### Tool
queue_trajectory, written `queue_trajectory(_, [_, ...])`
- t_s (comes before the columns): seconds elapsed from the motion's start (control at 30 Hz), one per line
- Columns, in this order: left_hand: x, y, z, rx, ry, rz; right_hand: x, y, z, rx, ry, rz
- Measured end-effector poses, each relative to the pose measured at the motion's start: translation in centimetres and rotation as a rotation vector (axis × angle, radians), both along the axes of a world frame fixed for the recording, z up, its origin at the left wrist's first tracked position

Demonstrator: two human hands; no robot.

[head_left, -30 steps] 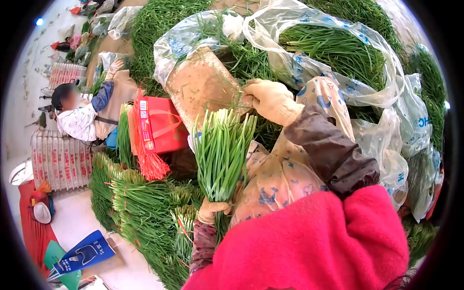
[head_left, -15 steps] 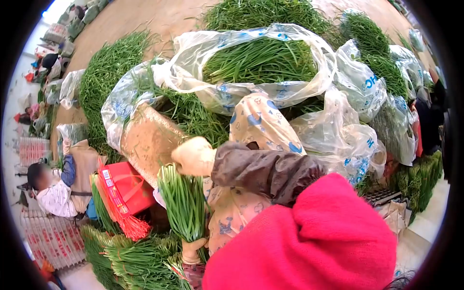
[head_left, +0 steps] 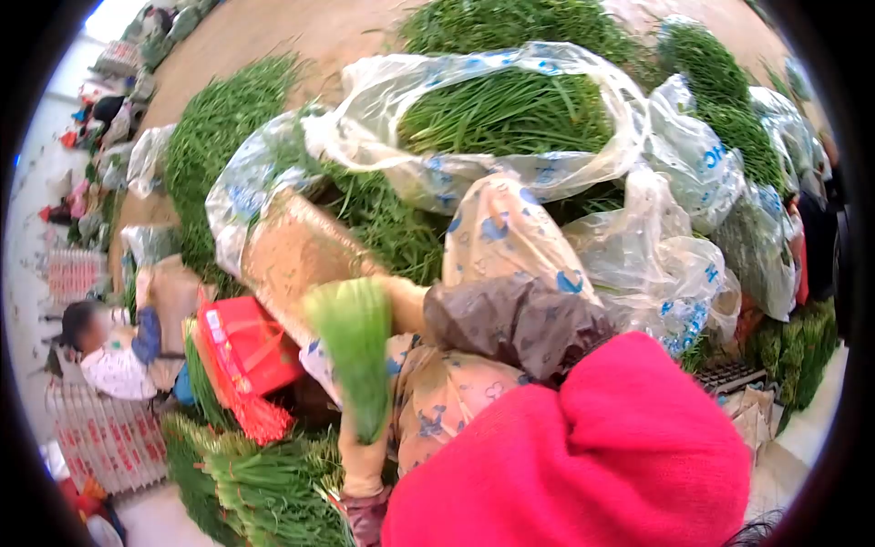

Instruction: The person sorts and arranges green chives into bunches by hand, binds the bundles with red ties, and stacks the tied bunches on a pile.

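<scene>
A bunch of garlic chives (head_left: 355, 351), blurred by motion, stands almost upright in front of my knees. My left hand (head_left: 363, 460), in a pale glove, is closed round its lower end. Beside the bunch's upper part is my right hand (head_left: 403, 303), also gloved, below a brown oversleeve (head_left: 510, 321). The leaves cover its fingers, so I cannot tell whether they grip. Just left of it a tan board (head_left: 296, 251) slopes down. My lap is covered by a patterned apron (head_left: 456, 392).
Ahead, an open plastic bag (head_left: 378, 164) holds loose chives (head_left: 510, 114). More chives (head_left: 223, 155) are heaped at left. A red box (head_left: 260, 337) with red ties (head_left: 264, 419) stands near tied bunches (head_left: 255, 483). A person (head_left: 114, 365) sits at far left.
The bunch has tilted slightly and shifted, and now looks smeared. My right hand has moved right and down, partly behind the leaves. The whole view has shifted slightly.
</scene>
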State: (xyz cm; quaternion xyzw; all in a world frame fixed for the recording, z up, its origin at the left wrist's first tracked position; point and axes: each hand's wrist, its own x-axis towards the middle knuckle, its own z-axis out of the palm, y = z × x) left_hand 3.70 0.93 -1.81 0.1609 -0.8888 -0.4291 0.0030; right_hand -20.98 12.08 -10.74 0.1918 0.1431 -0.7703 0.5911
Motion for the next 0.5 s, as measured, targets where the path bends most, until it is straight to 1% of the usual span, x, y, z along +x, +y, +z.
queue_trajectory(0.03, [-1.2, 0.9, 0.8, -0.333, 0.014, -0.179, 0.1, 0.0, -1.9, -0.130, -0.013, -0.022])
queue_trajectory(0.07, [-1.1, 1.4, 0.6, -0.318, -0.131, -0.188, -0.2, -0.6, -4.5, -0.210, -0.047, -0.025])
queue_trajectory(0.1, [-0.9, 1.7, 0.5, -0.296, -0.274, -0.191, -0.2, -1.0, -4.3, -0.288, -0.085, -0.027])
queue_trajectory(0.13, [-0.8, 2.0, 0.6, -0.319, -0.259, -0.254, 0.2, -0.1, -4.3, -0.431, -0.016, 0.007])
queue_trajectory(0.17, [-1.1, 1.9, 0.8, -0.338, -0.238, -0.323, -0.1, 1.8, -1.2, -0.572, 0.057, 0.035])
queue_trajectory(0.2, [-1.2, 1.5, 1.4, -0.349, -0.261, -0.374, -0.3, 2.0, -1.2, -0.683, 0.036, 0.067])
queue_trajectory(0.23, [-1.9, 1.0, 2.5, -0.331, -0.161, -0.459, -0.4, 2.1, -1.0, -0.793, 0.015, 0.092])
queue_trajectory(0.27, [-2.2, 0.3, 4.8, -0.359, -0.298, -0.522, 0.0, 2.4, -0.6, -0.690, 0.087, 0.063])
queue_trajectory(0.3, [-2.9, -0.3, 7.8, -0.380, -0.435, -0.588, -0.2, 2.5, -0.1, -0.609, 0.085, 0.079])
queue_trajectory(0.33, [-3.4, -2.1, 9.0, -0.157, -0.342, -0.593, 0.1, 2.6, 0.9, -0.589, 0.092, 0.074])
queue_trajectory(0.37, [-3.5, -2.8, 10.8, 0.096, -0.241, -0.478, 0.3, 2.6, 1.6, -0.572, 0.101, 0.065])
queue_trajectory(0.43, [-3.4, -4.6, 13.9, 0.336, -0.342, -0.340, 0.4, 2.2, 1.5, -0.608, 0.085, 0.074])
queue_trajectory(0.5, [-4.1, -8.3, 11.1, 0.591, -0.147, -0.510, 0.5, 2.0, 1.6, -0.640, 0.067, 0.078])
